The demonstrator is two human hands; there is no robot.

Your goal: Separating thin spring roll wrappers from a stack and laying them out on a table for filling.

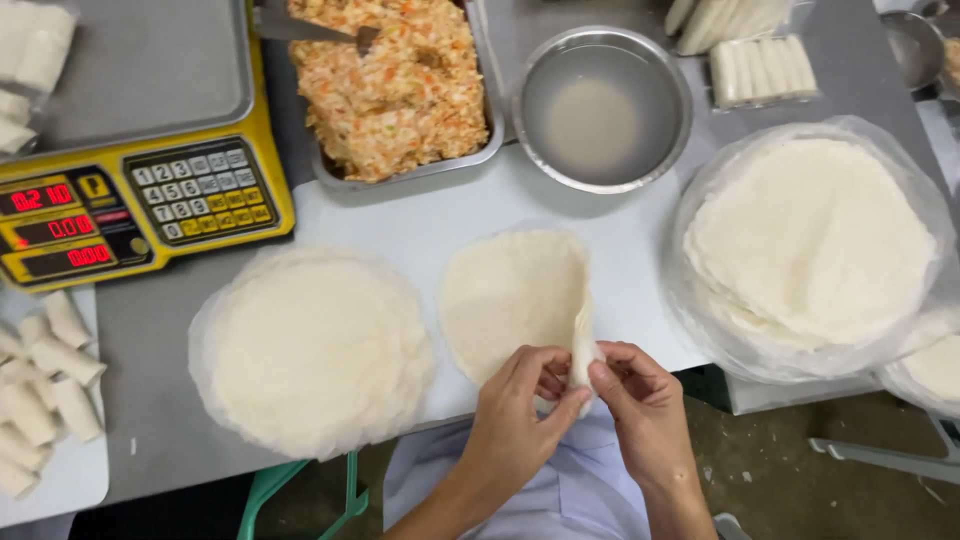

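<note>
A thin round white wrapper (505, 295) lies on the white board (400, 225) in front of me, its right edge folded up and over. My left hand (520, 400) and my right hand (640, 395) both pinch that folded edge at the wrapper's near right corner, fingertips almost touching each other. A stack of round wrappers (310, 350) on clear plastic sits just left of my hands. A bigger stack of wrappers (810, 240) in a plastic bag lies to the right.
A metal tray of shredded orange and white filling (400, 90) with a utensil stands behind the board. Beside it sits a steel bowl of cloudy liquid (600, 115). A yellow weighing scale (130, 150) stands far left. Finished rolls (45, 390) lie at the left edge, more rolls (760, 70) behind.
</note>
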